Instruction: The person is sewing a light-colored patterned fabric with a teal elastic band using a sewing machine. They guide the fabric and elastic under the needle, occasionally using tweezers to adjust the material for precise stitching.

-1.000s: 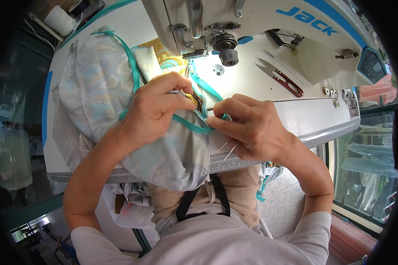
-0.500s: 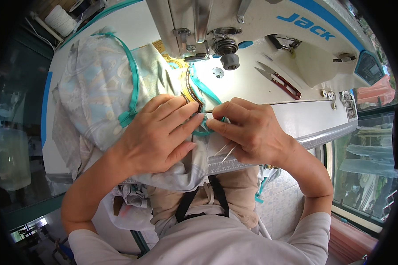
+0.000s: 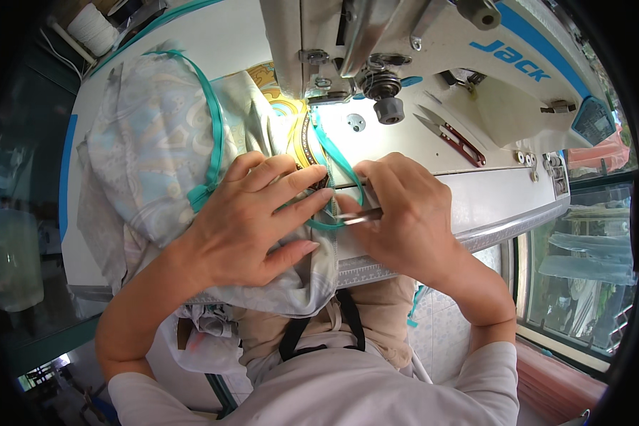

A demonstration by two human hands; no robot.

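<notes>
Flat left hand (image 3: 252, 220) pressing fabric (image 3: 149, 163), right hand (image 3: 405, 213) pinching tweezers (image 3: 358, 215) (tips pointing left, lying crosswise).

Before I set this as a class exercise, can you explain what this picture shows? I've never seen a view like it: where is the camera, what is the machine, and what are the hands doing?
The camera sits on the person's head and looks down, so the arms enter from below and straight edges bend. The white machine at the top is a sewing machine on a white table. A pale patterned cloth with a teal zip lies spread across the table. The left hand lies flat on the cloth, pressing it down. The right hand grips a thin metal tool, perhaps tweezers, pointing at the teal edging near the needle. A small pair of red-handled snips rests on the machine's bed.
</notes>
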